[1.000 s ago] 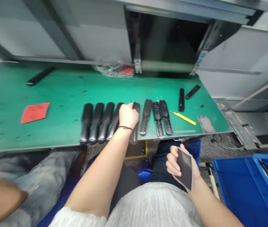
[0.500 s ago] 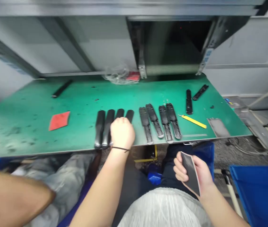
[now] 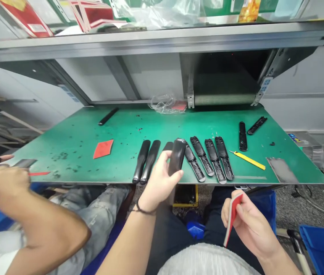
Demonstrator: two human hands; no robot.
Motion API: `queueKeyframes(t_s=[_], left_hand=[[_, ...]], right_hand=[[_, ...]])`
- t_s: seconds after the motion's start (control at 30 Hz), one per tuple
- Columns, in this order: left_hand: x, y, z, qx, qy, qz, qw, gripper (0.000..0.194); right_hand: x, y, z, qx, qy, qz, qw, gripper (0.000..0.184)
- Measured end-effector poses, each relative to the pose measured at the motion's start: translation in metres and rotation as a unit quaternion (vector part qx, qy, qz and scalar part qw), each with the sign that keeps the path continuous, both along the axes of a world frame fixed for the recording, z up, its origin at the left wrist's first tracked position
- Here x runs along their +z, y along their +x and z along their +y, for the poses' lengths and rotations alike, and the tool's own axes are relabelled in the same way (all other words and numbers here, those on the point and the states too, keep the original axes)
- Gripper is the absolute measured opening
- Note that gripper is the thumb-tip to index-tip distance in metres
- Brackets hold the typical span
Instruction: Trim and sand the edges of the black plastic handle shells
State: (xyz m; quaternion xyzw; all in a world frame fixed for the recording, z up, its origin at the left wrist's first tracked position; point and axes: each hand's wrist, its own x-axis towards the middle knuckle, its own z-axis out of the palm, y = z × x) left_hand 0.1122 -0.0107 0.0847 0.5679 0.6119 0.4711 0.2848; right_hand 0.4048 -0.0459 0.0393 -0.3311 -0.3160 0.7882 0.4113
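My left hand (image 3: 160, 181) grips a glossy black plastic handle shell (image 3: 177, 154), tilted upright just above the bench's front edge. Beside that hand, black shells (image 3: 141, 162) lie smooth side up, one partly hidden behind my fingers. To the right, several shells (image 3: 213, 160) rest hollow side up, showing their ribbed insides. Lower right, off the bench edge and above my lap, my right hand (image 3: 252, 223) pinches a thin sanding pad (image 3: 231, 217), red on one face with a grey edge.
A yellow craft knife (image 3: 249, 159) and two narrow black parts (image 3: 243, 136) lie right on the green bench (image 3: 127, 130). A grey sheet (image 3: 282, 170) sits at the right edge, a red pad (image 3: 103, 149) left. A co-worker's hands (image 3: 10, 177) work far left. Overhead runs a metal shelf (image 3: 162, 42).
My left hand has lifted a black shell from the row and brought it right. The pad in my right hand has turned from its dark face to its red one. The view has shifted.
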Motion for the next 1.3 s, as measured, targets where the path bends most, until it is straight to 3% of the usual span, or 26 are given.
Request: queueKeyframes(t_s=[0.07,0.13,0.23,0.3,0.47,0.67,0.73,0.8,0.9,0.97,1.03,1.13,1.2,1.3], left_hand=[[0.002,0.018,-0.018,-0.099,-0.016,-0.206,0.973,0.028],[0.000,0.037,-0.033,-0.176,-0.024,-0.361,0.915,0.036],[-0.008,0.062,-0.050,-0.238,-0.035,-0.478,0.845,0.045],[-0.014,0.075,-0.060,-0.253,-0.051,-0.502,0.825,0.045],[-0.022,0.099,-0.082,-0.244,-0.127,-0.481,0.833,0.052],[-0.014,0.104,-0.080,-0.198,-0.132,-0.427,0.872,0.058],[-0.014,0.105,-0.078,-0.211,-0.130,-0.384,0.889,0.056],[-0.016,0.104,-0.079,-0.214,-0.091,-0.302,0.925,0.047],[-0.021,0.098,-0.079,-0.164,-0.011,-0.135,0.977,0.028],[-0.023,0.092,-0.077,-0.147,0.034,-0.027,0.988,0.019],[-0.022,0.088,-0.073,-0.148,0.100,0.085,0.980,0.017],[-0.018,0.087,-0.067,-0.121,0.229,0.271,0.927,0.015],[-0.014,0.087,-0.064,-0.098,0.279,0.358,0.886,0.015],[-0.009,0.089,-0.059,-0.084,0.305,0.409,0.856,0.024]], right_hand=[[0.008,-0.003,0.005,-0.037,0.033,-0.031,0.998,0.033],[0.019,-0.006,0.010,-0.076,0.082,-0.077,0.991,0.036],[0.039,-0.016,0.012,-0.104,0.159,-0.135,0.972,0.045],[0.054,-0.027,0.010,-0.118,0.204,-0.156,0.959,0.050],[0.080,-0.051,0.007,-0.186,0.301,-0.219,0.909,0.046],[0.074,-0.041,0.006,-0.215,0.351,-0.294,0.862,0.037],[0.074,-0.035,0.006,-0.237,0.358,-0.303,0.851,0.035],[0.076,-0.031,0.007,-0.256,0.349,-0.309,0.847,0.033],[0.081,-0.025,0.009,-0.212,0.329,-0.332,0.858,0.032],[0.083,-0.021,0.009,-0.195,0.339,-0.367,0.844,0.030],[0.085,-0.018,0.009,-0.206,0.382,-0.417,0.799,0.029],[0.089,-0.016,0.010,-0.199,0.456,-0.471,0.728,0.031],[0.091,-0.015,0.011,-0.195,0.483,-0.482,0.704,0.031],[0.090,-0.015,0.012,-0.197,0.493,-0.495,0.688,0.030]])
